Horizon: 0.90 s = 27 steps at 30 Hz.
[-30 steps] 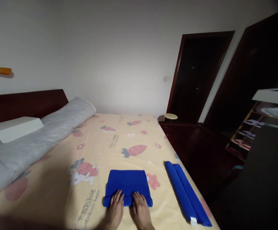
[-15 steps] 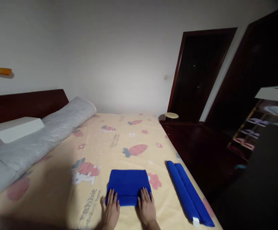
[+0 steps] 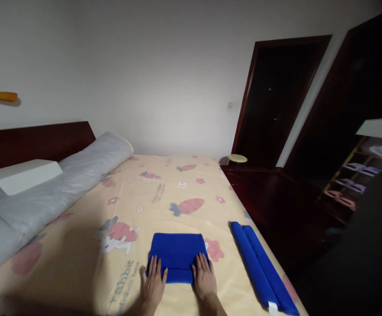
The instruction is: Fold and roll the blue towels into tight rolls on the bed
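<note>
Blue cloth, folded: left hand and right hand spread flat over its near corners, seemingly steadying the fold (palms hidden). Blue roll: right of cloth.

Cloth left of roll

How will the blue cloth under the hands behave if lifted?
The blue cloth likely flops, since a folded strip runs along its near edge. It is probably light, lying low on the patterned bedsheet, and seems unlikely to roll, being flat.
</note>
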Each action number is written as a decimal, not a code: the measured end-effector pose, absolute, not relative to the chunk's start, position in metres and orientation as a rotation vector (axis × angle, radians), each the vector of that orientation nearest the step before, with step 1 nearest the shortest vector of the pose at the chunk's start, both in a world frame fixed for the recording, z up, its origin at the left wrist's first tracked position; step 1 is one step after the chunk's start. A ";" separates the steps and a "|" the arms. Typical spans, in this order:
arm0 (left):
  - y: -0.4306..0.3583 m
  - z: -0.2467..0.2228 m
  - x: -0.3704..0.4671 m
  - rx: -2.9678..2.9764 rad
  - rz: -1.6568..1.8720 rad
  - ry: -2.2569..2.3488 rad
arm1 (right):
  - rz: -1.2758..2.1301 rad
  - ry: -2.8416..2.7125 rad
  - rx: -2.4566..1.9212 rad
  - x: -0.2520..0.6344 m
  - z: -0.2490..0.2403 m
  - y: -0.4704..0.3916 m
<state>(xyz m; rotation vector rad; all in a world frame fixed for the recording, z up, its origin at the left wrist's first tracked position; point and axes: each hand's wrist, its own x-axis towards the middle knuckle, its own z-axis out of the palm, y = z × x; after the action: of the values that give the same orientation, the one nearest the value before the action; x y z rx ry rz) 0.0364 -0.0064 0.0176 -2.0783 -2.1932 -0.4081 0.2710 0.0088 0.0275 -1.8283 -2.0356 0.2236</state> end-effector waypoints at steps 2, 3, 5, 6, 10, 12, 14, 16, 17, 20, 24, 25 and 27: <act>-0.001 0.021 0.052 -2.184 -0.452 -2.140 | 0.249 -2.105 -1.721 0.256 0.029 0.009; 0.002 0.022 0.061 -2.263 -0.479 -2.106 | 0.291 -2.159 -1.650 0.246 0.031 0.009; 0.010 0.024 0.077 -2.396 -0.511 -2.057 | 0.403 -2.260 -1.539 0.227 0.035 0.010; 0.014 0.025 0.081 -2.426 -0.516 -2.049 | 0.451 -2.293 -1.517 0.222 0.037 0.011; 0.021 0.027 0.070 -2.279 -0.455 -2.173 | 0.447 -2.199 -1.696 0.232 0.035 0.021; 0.020 0.024 0.056 -2.161 -0.378 -2.228 | 0.371 -2.063 -1.844 0.249 0.030 0.026; 0.017 0.020 0.047 -2.078 -0.327 -2.224 | 0.317 -1.974 -1.939 0.262 0.026 0.029; 0.016 0.016 0.047 -2.055 -0.336 -2.184 | 0.298 -1.964 -1.965 0.265 0.026 0.029; 0.017 0.014 0.049 -2.084 -0.359 -2.146 | 0.303 -1.985 -1.950 0.263 0.028 0.029; 0.024 0.015 0.061 -2.346 -0.419 -1.967 | 0.375 -2.140 -1.735 0.244 0.037 0.029; 0.038 0.025 0.064 -2.598 -0.367 -1.905 | 0.506 -2.288 -1.495 0.227 0.041 0.035; 0.040 0.027 0.060 -2.584 -0.353 -1.939 | 0.503 -2.271 -1.540 0.229 0.039 0.037; 0.042 0.031 0.051 -2.471 -0.326 -2.039 | 0.441 -2.162 -1.726 0.240 0.030 0.043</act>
<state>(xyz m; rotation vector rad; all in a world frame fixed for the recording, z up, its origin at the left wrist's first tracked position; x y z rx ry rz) 0.0506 0.0417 0.0307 -2.4715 -2.0387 -0.3257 0.2400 0.0431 0.0302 -1.7265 -2.1620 0.4413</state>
